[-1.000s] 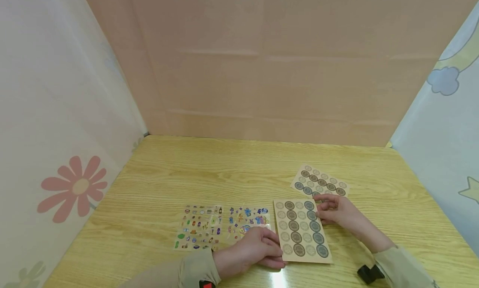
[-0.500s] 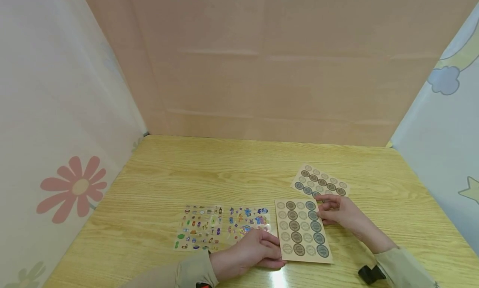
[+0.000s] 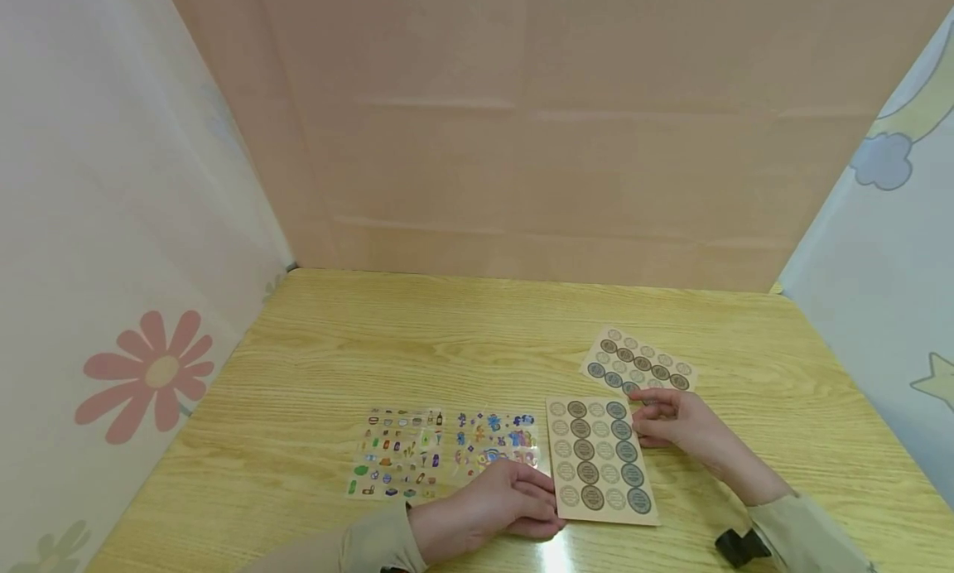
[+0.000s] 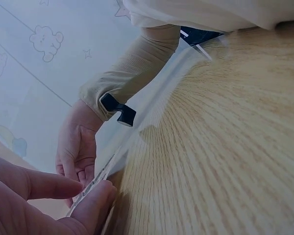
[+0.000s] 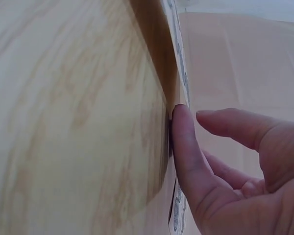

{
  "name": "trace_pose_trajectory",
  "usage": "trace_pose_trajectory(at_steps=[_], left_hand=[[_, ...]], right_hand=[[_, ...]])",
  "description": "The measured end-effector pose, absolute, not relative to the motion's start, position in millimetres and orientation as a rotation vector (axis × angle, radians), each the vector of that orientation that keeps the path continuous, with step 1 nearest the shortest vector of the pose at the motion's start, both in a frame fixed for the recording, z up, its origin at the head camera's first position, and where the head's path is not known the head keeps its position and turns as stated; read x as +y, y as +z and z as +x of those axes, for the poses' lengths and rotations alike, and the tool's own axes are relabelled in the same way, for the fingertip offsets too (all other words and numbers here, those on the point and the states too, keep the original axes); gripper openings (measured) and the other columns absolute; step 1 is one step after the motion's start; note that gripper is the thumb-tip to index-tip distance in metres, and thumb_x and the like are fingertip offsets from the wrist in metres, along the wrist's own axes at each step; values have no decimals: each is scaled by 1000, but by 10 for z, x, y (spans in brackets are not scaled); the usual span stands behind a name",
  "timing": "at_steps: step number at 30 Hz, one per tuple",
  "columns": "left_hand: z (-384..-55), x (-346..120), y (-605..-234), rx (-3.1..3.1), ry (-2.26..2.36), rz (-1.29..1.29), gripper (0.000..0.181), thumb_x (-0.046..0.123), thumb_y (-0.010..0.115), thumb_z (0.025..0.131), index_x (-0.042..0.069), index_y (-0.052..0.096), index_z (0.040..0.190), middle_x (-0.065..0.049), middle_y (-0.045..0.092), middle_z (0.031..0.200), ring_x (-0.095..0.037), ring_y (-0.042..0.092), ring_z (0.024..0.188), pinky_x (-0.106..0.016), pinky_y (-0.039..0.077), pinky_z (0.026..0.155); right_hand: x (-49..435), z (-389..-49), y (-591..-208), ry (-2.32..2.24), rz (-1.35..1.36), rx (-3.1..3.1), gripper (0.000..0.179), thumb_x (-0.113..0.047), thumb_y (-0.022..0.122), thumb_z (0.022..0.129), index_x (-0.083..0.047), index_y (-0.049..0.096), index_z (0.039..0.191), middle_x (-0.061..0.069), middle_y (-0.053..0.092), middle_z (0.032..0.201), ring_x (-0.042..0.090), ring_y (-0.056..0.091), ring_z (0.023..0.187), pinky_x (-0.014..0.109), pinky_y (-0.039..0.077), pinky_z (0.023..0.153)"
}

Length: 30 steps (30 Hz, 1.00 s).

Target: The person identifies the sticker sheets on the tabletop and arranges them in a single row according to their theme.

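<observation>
A tan sticker sheet with rows of round brown, grey and pale seals lies face up at the front right, a dark shadow beneath its edge. My left hand pinches its lower left edge; in the left wrist view the sheet runs between thumb and finger. On the opposite side my right hand is at the upper right edge. In the right wrist view one finger touches the sheet's edge, while another digit stays slightly apart from it.
A similar tan sticker sheet lies slanted behind, partly overlapped by the right fingers. To the left are two clear sheets of small colourful stickers, a food sheet and a cartoon-character sheet partly under the left hand. Curtains surround the wooden table.
The tan sheet shifts very slightly at the front, first right and then back left. Left hand and forearm slide a little left and down; the right hand stays almost still.
</observation>
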<state>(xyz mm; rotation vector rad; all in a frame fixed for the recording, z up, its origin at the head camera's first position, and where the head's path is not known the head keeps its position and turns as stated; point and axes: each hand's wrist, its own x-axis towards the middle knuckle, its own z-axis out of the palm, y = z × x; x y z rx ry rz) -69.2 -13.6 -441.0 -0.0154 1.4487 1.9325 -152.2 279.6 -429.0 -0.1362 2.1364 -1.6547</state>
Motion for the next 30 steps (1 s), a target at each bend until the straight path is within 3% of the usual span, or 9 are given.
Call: trace_pose_trajectory(at_steps=[8,19,30], left_hand=[[-683,-183,-4408,1477,1938,-31,24,-15,59,85,-11,60,108,-18,68,92,-29,69,85,-35,58,75],[-671,-206,-4336,1484,1913,-39,24,-14,60,85,-10,60,108,-15,68,92,-30,69,87,-34,59,74],[-652,-189,-4342,1502,1923,-58,24,-14,60,84,-10,59,108,-13,68,92,-30,68,87,-35,59,75]], right_hand=[[2808,-1509,-4274,-1707,-154,2074,49,4,53,95,23,30,134,25,65,102,25,67,87,38,58,78],[2825,-1486,-4258,-1706,-171,2054,46,3,50,97,25,30,132,27,64,104,23,68,89,37,57,79],[2830,-1500,-4291,-1727,-177,2050,39,0,49,98,28,39,123,29,63,108,22,68,90,36,57,81]])
